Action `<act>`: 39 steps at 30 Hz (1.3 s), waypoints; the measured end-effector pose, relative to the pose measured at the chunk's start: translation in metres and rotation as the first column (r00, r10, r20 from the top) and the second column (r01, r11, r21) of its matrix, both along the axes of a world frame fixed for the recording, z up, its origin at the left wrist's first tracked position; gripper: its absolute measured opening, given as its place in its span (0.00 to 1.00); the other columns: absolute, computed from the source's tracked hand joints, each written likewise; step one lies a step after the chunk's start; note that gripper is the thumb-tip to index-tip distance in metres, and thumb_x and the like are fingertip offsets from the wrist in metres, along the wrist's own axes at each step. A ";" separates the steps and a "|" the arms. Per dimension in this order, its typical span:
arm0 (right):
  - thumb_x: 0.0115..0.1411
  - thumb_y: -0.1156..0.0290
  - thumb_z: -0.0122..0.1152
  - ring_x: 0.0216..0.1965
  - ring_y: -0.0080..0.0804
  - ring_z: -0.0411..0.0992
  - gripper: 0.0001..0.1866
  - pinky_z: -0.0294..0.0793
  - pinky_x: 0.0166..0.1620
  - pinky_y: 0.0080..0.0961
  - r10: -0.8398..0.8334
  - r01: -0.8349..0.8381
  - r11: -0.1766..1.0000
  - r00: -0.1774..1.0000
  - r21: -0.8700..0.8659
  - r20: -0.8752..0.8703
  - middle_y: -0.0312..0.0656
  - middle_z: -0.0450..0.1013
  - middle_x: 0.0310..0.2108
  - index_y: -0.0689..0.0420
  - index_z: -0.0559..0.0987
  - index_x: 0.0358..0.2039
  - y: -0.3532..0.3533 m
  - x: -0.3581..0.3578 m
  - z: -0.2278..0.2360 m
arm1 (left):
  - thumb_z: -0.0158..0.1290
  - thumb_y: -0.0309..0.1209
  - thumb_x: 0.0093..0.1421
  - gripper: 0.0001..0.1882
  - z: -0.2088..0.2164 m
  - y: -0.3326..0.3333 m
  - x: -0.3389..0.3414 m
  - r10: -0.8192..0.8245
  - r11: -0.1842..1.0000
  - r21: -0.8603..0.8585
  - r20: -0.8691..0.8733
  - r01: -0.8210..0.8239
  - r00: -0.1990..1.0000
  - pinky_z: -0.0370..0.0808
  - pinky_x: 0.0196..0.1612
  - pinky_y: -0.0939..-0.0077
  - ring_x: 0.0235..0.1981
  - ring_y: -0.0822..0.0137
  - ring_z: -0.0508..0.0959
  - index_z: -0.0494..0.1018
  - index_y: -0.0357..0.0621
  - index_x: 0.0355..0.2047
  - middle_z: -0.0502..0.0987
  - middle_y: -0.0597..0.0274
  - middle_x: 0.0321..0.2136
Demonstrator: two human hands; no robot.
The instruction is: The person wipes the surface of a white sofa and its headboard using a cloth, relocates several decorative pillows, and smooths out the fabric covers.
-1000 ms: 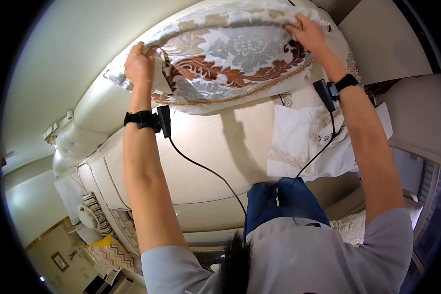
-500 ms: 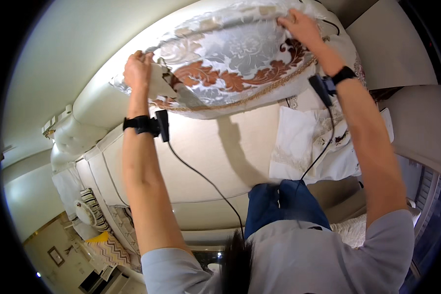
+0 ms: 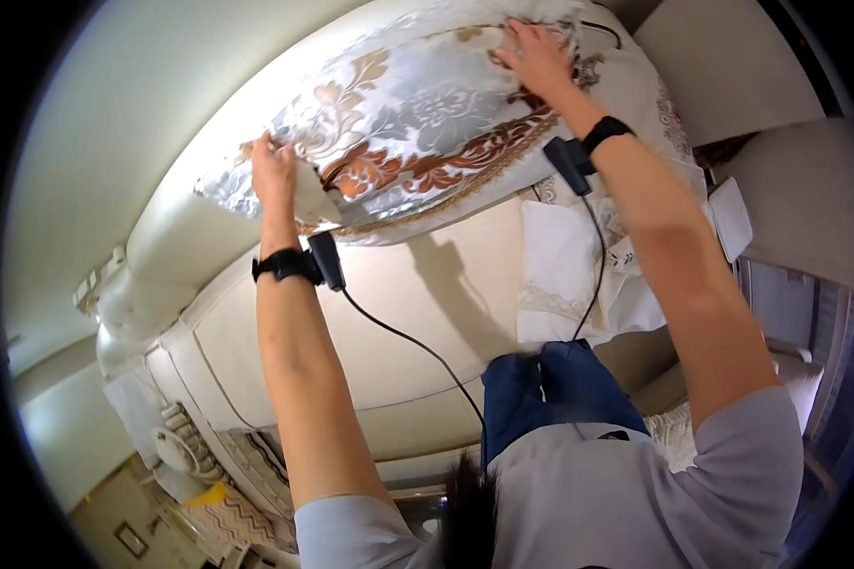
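- Cushion (image 3: 417,123), silver with brown floral pattern, lies against the backrest of the cream sofa (image 3: 285,313), lower and flatter than a second ago.
- Left hand (image 3: 273,173) grips its near corner.
- Right hand (image 3: 538,59) has slid inward and presses flat, fingers spread.
- White cloth (image 3: 565,275) lies on the seat nearby.

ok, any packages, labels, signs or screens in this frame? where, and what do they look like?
None that I can make out.
Nearest candidate: a flat white rounded-rectangle item at the right, beside the sofa; too unclear to tell what it is.
Both hands are on a silver, brown-patterned cushion.
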State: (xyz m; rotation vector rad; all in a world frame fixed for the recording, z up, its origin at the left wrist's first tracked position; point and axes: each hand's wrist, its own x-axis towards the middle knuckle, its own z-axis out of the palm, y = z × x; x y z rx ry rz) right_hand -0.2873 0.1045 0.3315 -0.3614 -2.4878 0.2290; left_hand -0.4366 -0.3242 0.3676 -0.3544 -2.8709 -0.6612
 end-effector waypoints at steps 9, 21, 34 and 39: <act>0.64 0.57 0.53 0.57 0.35 0.62 0.28 0.61 0.59 0.32 0.208 -0.063 0.003 0.976 -0.998 -0.061 0.42 0.66 0.55 0.54 0.63 0.61 -0.166 0.204 -0.034 | 0.53 0.38 0.60 0.19 -0.025 0.081 0.226 -0.106 0.821 0.568 0.250 -0.057 0.962 0.68 0.48 0.65 0.40 0.56 0.74 0.74 0.30 0.39 0.76 0.47 0.36; 0.65 0.58 0.51 0.42 0.27 0.72 0.18 0.74 0.42 0.27 -0.491 -0.024 -0.577 0.809 -0.816 0.323 0.37 0.73 0.43 0.52 0.71 0.51 -0.174 0.481 -0.008 | 0.40 0.41 0.68 0.21 -0.038 0.191 0.515 -0.914 0.400 0.819 0.388 0.411 0.117 0.68 0.50 0.70 0.46 0.63 0.73 0.69 0.34 0.49 0.75 0.51 0.42; 0.54 0.64 0.56 0.28 0.31 0.73 0.13 0.72 0.30 0.31 -0.916 -0.082 -0.373 0.190 -0.924 0.353 0.42 0.75 0.28 0.61 0.77 0.34 -0.167 0.865 -0.043 | 0.51 0.39 0.63 0.18 -0.061 0.268 0.760 -0.683 0.197 0.584 0.658 0.788 -0.317 0.73 0.40 0.75 0.35 0.66 0.78 0.72 0.38 0.45 0.78 0.55 0.37; 0.54 0.60 0.61 0.31 0.33 0.74 0.21 0.74 0.34 0.31 -0.929 -0.077 -0.349 -0.100 -0.934 0.356 0.43 0.76 0.32 0.65 0.76 0.40 -0.154 1.036 -0.062 | 0.52 0.39 0.62 0.19 -0.067 0.394 0.903 -0.846 -0.021 0.515 0.447 0.857 -0.290 0.73 0.43 0.75 0.38 0.64 0.77 0.71 0.37 0.46 0.77 0.55 0.39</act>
